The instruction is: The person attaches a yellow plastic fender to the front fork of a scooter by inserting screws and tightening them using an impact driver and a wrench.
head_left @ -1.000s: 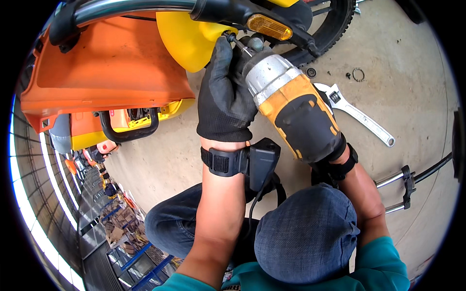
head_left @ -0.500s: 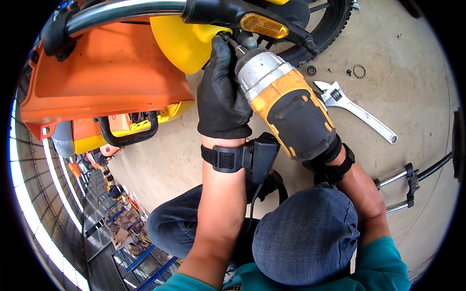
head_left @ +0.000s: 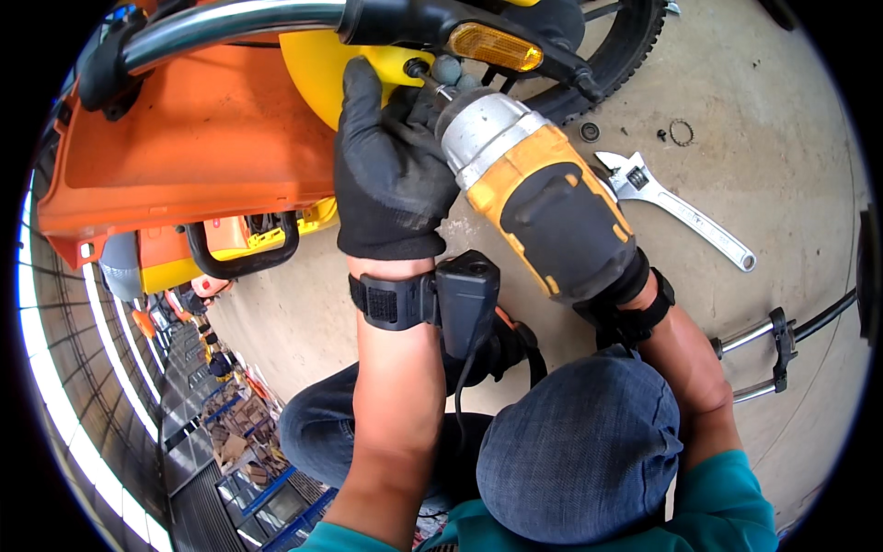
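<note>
A yellow-and-black cordless impact driver (head_left: 552, 198) points up and left. Its slim metal bit ends at a dark round fastener (head_left: 416, 68) in a yellow plastic panel (head_left: 317, 78). My right hand (head_left: 614, 293), in a black glove, is wrapped round the driver's handle; the tool's body hides most of its fingers. Left of the driver's silver nose is my left hand (head_left: 391, 179), in a black glove. Its thumb stands up, spread away from the fingers, in front of the yellow panel. The fingers curl behind the bit, with grey fingertips showing beyond it.
An adjustable wrench (head_left: 681, 207) lies on the concrete floor at right, near a small round part (head_left: 590, 132) and a toothed ring (head_left: 681, 133). A knobby tyre (head_left: 635, 60) stands behind. Above are a chrome bar (head_left: 239, 26) and an amber reflector (head_left: 497, 46); an orange panel (head_left: 193, 138) is left.
My left thumb has come away from the fastener and the bit, and that hand has shifted left and turned. The driver has moved slightly left, its bit still at the fastener.
</note>
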### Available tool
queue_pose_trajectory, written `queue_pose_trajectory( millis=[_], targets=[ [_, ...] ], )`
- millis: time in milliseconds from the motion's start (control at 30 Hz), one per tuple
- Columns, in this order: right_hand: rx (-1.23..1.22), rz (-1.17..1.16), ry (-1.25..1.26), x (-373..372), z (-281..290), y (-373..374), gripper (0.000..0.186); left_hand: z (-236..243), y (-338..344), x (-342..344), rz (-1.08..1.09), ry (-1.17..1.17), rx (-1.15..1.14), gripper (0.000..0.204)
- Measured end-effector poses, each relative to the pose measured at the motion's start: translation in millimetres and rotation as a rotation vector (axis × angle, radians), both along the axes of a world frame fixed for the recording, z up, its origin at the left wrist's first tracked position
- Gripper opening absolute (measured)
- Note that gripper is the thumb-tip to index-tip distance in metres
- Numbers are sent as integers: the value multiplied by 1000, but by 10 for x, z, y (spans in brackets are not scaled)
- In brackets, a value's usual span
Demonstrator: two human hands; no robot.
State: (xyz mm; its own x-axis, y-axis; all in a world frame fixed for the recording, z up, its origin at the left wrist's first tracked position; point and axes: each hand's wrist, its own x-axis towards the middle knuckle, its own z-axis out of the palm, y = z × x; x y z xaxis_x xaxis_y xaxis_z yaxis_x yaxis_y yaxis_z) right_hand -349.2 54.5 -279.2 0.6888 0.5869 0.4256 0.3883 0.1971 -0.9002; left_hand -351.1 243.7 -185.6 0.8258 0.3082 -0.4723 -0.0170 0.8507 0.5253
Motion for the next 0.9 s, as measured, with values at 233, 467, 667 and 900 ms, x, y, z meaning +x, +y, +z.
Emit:
queue_pose_trajectory(
  millis=[233, 467, 667, 900],
  targets=[
    [88, 37, 216, -24, -25, 68, 67, 59, 44, -32, -11, 53, 114, 43],
    [42, 48, 363, 21, 84, 52, 65, 163, -70, 31, 10, 193, 296, 53],
    [129, 72, 381, 48, 27, 71, 63, 194, -32, 31, 48, 262, 208, 59],
    [-167, -54, -12, 153, 251, 75, 63, 238, 45, -9, -123, 218, 243, 57]
  ],
)
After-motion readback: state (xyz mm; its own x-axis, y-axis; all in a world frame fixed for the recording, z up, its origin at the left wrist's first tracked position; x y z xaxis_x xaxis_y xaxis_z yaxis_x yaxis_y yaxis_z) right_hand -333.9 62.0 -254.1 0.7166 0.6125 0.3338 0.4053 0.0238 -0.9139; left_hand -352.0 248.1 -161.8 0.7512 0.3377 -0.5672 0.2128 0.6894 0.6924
